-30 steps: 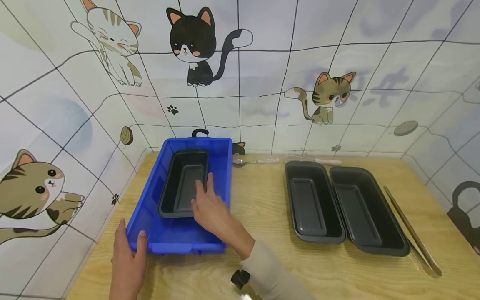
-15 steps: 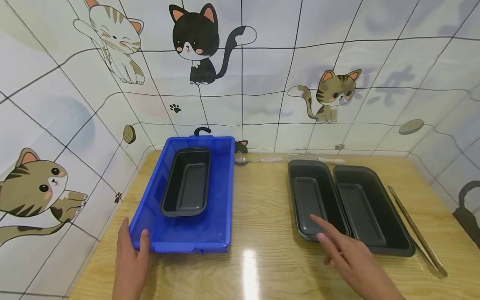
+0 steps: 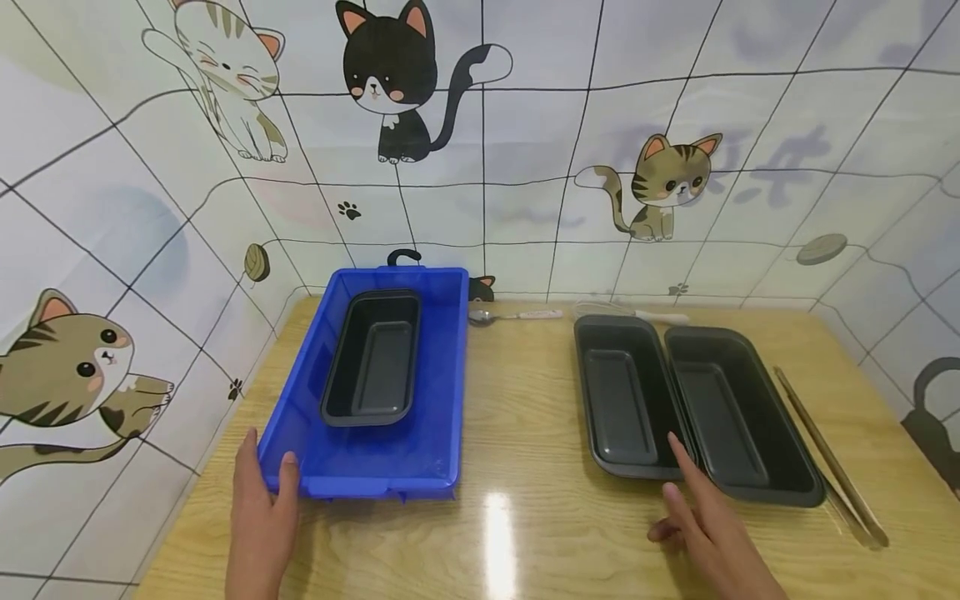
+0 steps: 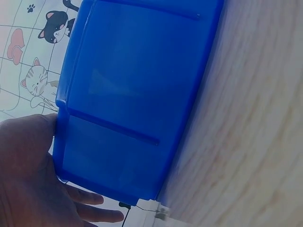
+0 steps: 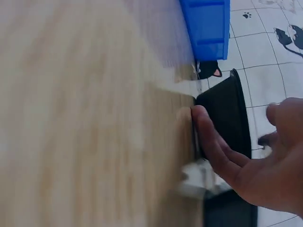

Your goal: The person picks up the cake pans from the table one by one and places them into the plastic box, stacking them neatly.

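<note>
My left hand (image 3: 258,517) rests at the front left corner of a blue plastic tray (image 3: 367,486), thumb and fingers straight on either side of the corner. Inside that tray lies a black loaf pan (image 3: 386,367). On the right, two more black loaf pans stand side by side: a left pan (image 3: 618,408) and a right pan (image 3: 738,417). Just at their front edge is my right hand (image 3: 716,533), index finger extended and nothing held. In the right wrist view, its fingers (image 5: 213,142) reach down beside a pan's outer wall (image 5: 227,113); contact is hard to tell.
Against the back wall lie a spoon (image 3: 517,316) and a whisk (image 3: 660,317). Long gold-coloured tongs (image 3: 832,458) lie right of the pans. A cat-printed wall covering (image 3: 525,150) encloses the wooden table (image 3: 517,400) at the back and sides.
My right hand has left the pan in the blue tray and moved right to the front of the two pans. The left hand has stayed at the tray corner.
</note>
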A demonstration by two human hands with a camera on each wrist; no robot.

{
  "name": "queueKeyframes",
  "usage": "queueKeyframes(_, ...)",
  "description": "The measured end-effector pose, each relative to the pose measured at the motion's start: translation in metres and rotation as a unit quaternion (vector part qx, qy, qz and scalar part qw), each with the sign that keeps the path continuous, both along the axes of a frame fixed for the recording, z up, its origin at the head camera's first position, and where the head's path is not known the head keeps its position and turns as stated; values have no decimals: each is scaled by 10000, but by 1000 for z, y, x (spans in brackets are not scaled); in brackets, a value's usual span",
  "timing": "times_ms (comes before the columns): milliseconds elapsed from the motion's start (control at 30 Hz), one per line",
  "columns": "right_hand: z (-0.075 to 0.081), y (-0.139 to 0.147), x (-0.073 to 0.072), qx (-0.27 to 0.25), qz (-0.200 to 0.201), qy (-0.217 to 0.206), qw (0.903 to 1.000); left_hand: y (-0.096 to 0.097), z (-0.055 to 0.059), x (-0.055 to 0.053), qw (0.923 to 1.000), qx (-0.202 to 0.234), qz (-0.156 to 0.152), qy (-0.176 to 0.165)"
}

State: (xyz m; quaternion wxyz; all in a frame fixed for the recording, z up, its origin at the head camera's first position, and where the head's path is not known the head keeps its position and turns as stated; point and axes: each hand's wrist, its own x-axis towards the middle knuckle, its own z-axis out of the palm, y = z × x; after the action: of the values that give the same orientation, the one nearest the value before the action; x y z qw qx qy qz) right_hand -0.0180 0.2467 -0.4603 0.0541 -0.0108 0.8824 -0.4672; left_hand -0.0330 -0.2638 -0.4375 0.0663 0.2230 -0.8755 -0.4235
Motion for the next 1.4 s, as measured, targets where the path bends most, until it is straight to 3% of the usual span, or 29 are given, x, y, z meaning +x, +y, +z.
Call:
queueKeyframes(167, -9, -3, -13, -883, -365, -186, 9953, 0, 1, 0, 10000, -21, -30, 15)
queueKeyframes(333, -21, -3, -24, -1449, -502, -8, 9882, 4, 3, -2, 9997, -13, -105, 203)
queueKeyframes(467, -29, -1, -30, -2159, -424, 202, 9753, 5, 3, -3, 9995, -28, -95, 309)
queueKeyframes(567, -33, 1, -32, -2700, -444, 136, 9617, 5, 3, -1, 9993, -54, -49, 359)
queueKeyframes(667, -34, 1, -35, -2903, -489, 123, 9556, 3, 2, 0, 9993, -35, -4, 378)
queueKeyframes(1000, -35, -13, -35, -3149, -1005, 460, 9427, 2, 1, 0, 9995, 23, 22, 323)
queueKeyframes(1200, -32, -18, -34, -3283, -1257, 342, 9355, 3, 1, 1, 9995, -4, 47, 307)
queueKeyframes(1400, -26, -23, -35, -2387, -1514, 226, 9589, 4, 0, 1, 9995, -36, 86, 310)
